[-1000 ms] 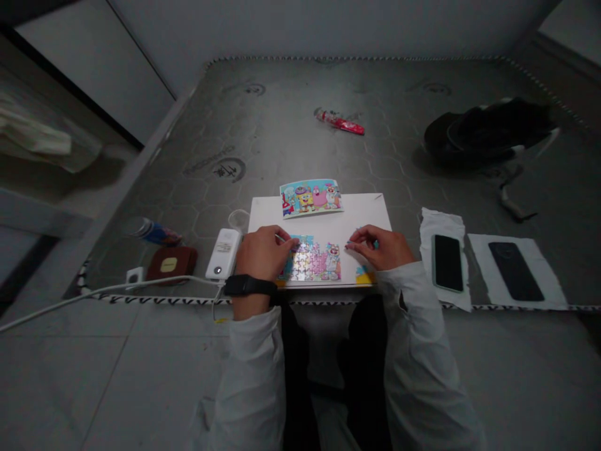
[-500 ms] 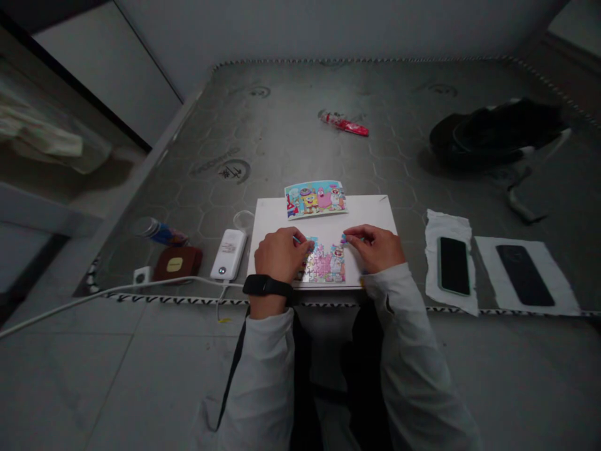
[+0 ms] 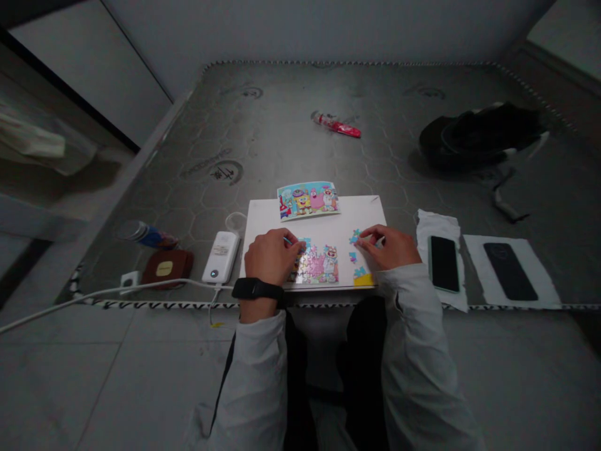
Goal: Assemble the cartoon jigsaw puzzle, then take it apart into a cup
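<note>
The right hand (image 3: pixel 392 247) has shifted rightward from the far right corner of the part-assembled jigsaw puzzle (image 3: pixel 320 268) to loose pieces (image 3: pixel 352 257), suggesting sorting rather than fitting. The puzzle lies between the hands on the white box (image 3: pixel 263 214). Left hand (image 3: pixel 271 255) at its left part; whether either grips a piece cannot be told.

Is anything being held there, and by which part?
Cannot be told: the right grip is at small light-blue jigsaw pieces, the left grip at the colourful, partly assembled flat jigsaw.
</note>
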A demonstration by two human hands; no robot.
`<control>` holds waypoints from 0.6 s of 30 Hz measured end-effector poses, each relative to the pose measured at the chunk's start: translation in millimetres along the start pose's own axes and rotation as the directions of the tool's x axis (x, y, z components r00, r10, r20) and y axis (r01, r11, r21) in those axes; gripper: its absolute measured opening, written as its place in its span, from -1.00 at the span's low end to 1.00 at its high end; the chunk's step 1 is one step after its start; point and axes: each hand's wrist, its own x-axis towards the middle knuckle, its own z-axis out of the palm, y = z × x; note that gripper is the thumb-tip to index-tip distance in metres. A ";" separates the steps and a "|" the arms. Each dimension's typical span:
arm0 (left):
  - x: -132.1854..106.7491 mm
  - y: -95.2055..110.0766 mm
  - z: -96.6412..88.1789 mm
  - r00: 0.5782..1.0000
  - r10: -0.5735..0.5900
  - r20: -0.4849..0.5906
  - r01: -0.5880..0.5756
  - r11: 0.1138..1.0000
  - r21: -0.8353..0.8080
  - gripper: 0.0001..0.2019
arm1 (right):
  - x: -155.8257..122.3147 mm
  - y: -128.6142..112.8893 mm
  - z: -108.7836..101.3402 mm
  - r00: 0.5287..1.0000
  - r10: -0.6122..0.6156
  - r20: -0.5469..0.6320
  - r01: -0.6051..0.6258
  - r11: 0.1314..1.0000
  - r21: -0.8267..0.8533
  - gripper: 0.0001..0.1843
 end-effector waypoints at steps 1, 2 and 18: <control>0.1 -0.1 0.2 1.000 0.000 -0.001 0.000 1.000 0.001 -0.80 | 1.0 1.2 1.0 0.999 -0.023 -0.026 0.022 1.000 -0.022 -0.85; 0.2 -0.1 0.5 1.000 0.002 0.000 -0.002 1.000 0.001 -0.80 | 1.8 2.5 2.3 0.998 -0.043 -0.042 0.041 0.998 -0.039 -0.84; -0.9 2.3 -1.1 1.000 0.005 0.009 -0.005 1.000 0.002 -0.81 | 2.3 -1.3 13.5 0.992 -0.113 0.063 0.114 0.993 -0.012 -0.85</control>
